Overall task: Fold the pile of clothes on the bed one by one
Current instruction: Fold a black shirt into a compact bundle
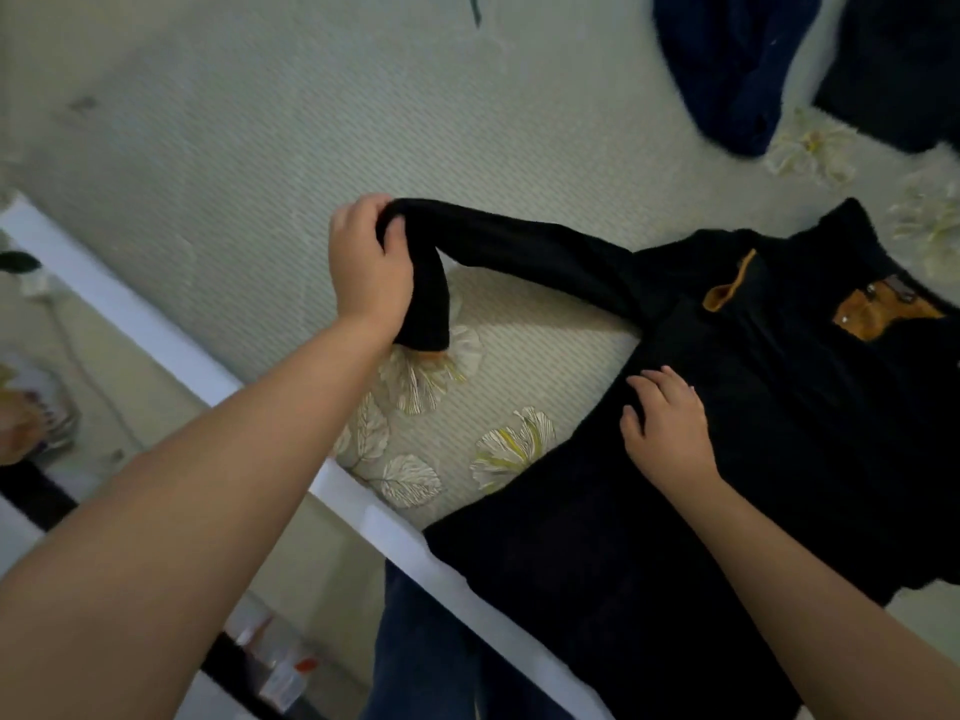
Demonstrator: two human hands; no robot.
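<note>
1. The black long-sleeved knit top with a mustard-lined collar (727, 407) lies spread flat on the bed with the pale ribbed, leaf-printed cover (260, 148), its hem reaching the near white edge of the bed.
2. The left hand (369, 272) grips the black sleeve (519, 246) near the cuff, fingers (396, 232) curled round the doubled cloth; the cuff end hangs below the hand.
3. The right hand (667, 433) rests flat on the body of the top near the armpit, fingers relaxed and slightly apart.
4. Judged step: folding the sleeve inward. It goes best with the flat hand as anchor at the shoulder line, the sleeve carried straight across the chest and laid without twist.
5. The cloth looks soft, matte and limp; it should drape and crease readily.
6. A crumpled dark blue garment (727, 70) and another dark garment (893, 70) lie at the far side of the bed, apart from the top, apparently awaiting folding.
</note>
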